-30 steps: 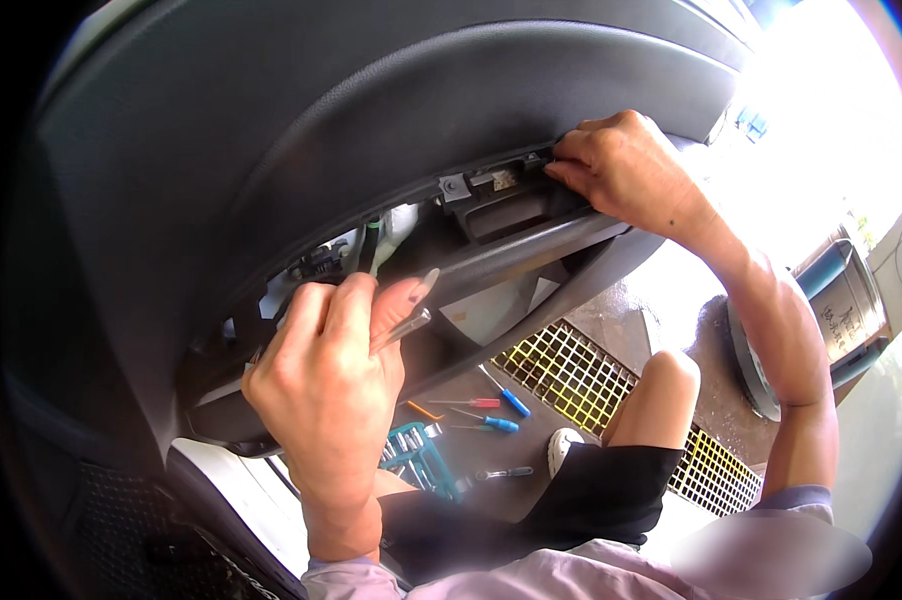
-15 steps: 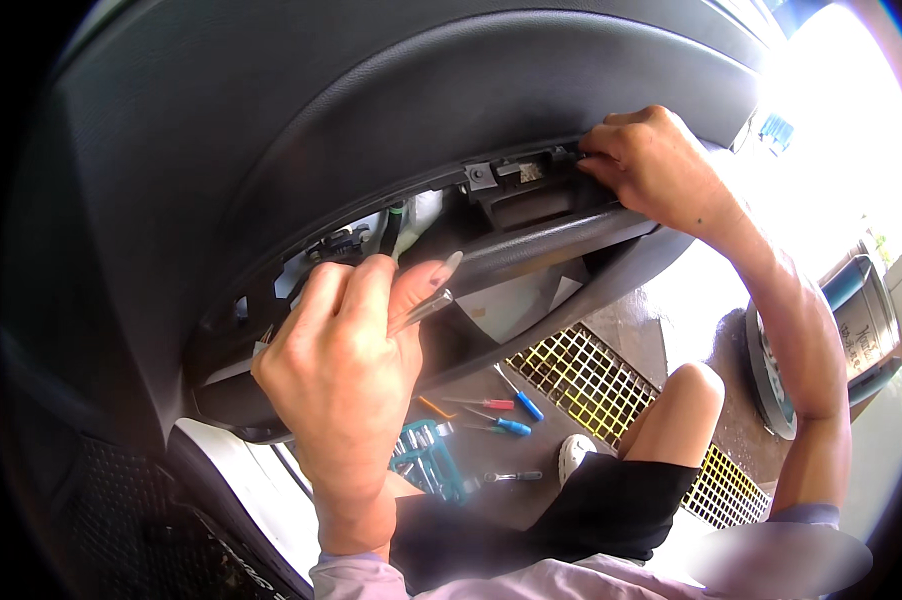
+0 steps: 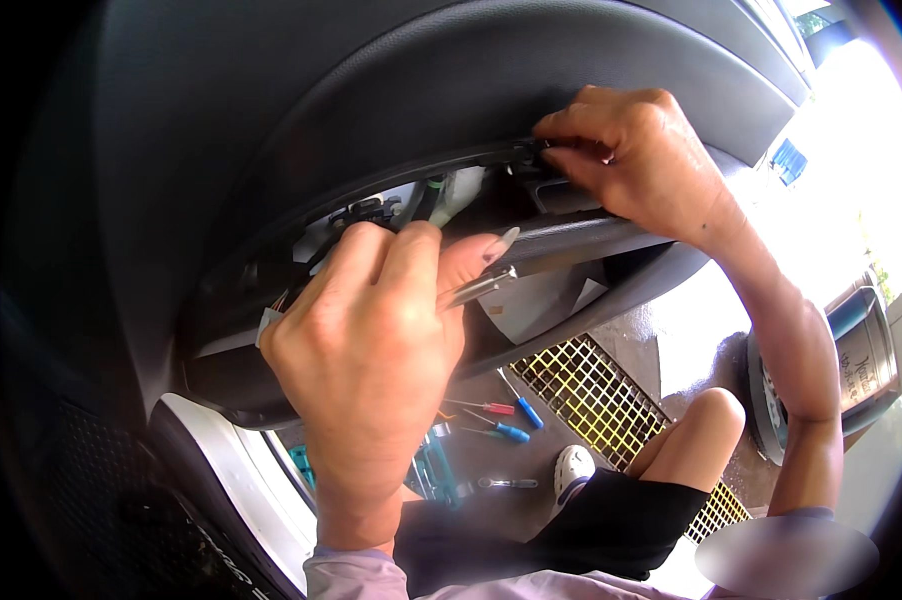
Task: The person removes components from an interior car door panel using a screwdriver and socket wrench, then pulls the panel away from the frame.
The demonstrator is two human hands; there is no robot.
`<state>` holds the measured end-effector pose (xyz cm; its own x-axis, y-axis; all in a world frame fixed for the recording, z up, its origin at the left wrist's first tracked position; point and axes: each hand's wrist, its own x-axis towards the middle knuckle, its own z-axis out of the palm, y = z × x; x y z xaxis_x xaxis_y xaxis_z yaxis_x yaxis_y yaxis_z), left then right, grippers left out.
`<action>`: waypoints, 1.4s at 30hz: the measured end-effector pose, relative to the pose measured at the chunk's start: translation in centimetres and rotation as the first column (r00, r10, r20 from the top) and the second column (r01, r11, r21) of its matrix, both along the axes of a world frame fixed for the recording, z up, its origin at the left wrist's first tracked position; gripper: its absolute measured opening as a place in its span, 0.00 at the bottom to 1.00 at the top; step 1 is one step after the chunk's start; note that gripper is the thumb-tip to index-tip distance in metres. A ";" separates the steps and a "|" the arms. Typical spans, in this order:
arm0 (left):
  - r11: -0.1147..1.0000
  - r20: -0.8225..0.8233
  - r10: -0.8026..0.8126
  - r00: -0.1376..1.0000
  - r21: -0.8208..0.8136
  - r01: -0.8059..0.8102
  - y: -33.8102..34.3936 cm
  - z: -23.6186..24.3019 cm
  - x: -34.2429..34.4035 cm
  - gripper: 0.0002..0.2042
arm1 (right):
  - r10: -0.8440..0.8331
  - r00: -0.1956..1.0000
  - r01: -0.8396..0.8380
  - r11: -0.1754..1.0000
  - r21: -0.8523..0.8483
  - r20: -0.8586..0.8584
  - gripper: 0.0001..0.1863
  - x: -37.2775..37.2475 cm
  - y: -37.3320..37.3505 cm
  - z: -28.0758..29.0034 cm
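A dark car door panel (image 3: 441, 85) fills the upper view, with a long curved opening above its armrest (image 3: 581, 238). My left hand (image 3: 366, 320) is closed round a slim shiny metal rod-shaped tool (image 3: 486, 285), its end sticking out past the thumb; its exact kind is hidden in the fist. That hand covers part of the opening. At the opening's right end, my right hand (image 3: 636, 155) has thumb and fingers bent together at the upper edge. What they grip is hidden. Between the hands, a black cable (image 3: 426, 203) with a green band shows inside the opening.
On the floor lie screwdrivers with blue (image 3: 511, 432) and red (image 3: 497, 408) handles, a ratchet (image 3: 508, 484) and a teal socket case (image 3: 436, 470). A yellow floor grate (image 3: 596, 395) runs beside my leg. A bucket-like container (image 3: 861, 350) stands at right.
My right hand's fingertips have moved left along the opening, now covering the bracket there. The door panel and my left hand with its metal tool sit farther right in view.
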<state>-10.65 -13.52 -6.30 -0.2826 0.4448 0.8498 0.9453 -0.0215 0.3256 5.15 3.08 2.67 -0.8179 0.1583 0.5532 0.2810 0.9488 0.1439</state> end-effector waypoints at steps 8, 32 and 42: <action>0.999 -0.055 0.045 0.997 0.016 -0.044 0.2 -0.4 -0.2 0.11 | -0.016 0.997 0.014 1.000 0.020 0.074 0.10 0.3 0.3 0.5; 0.997 -0.048 0.080 0.996 -0.006 -0.081 -0.1 -0.2 0.0 0.12 | -0.011 1.000 0.012 0.999 -0.037 0.016 0.09 -0.2 0.3 0.0; 0.993 -0.127 0.120 0.985 0.013 -0.119 0.8 -0.3 -0.4 0.15 | -0.114 0.714 -0.541 0.537 -0.648 -0.691 0.15 5.1 -5.6 -5.0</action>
<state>-11.02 -12.77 -6.63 -0.2231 0.4100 0.8844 0.9748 0.0927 0.2029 10.26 -2.52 -2.33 -0.4234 0.6409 0.6403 -0.2485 0.5975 -0.7624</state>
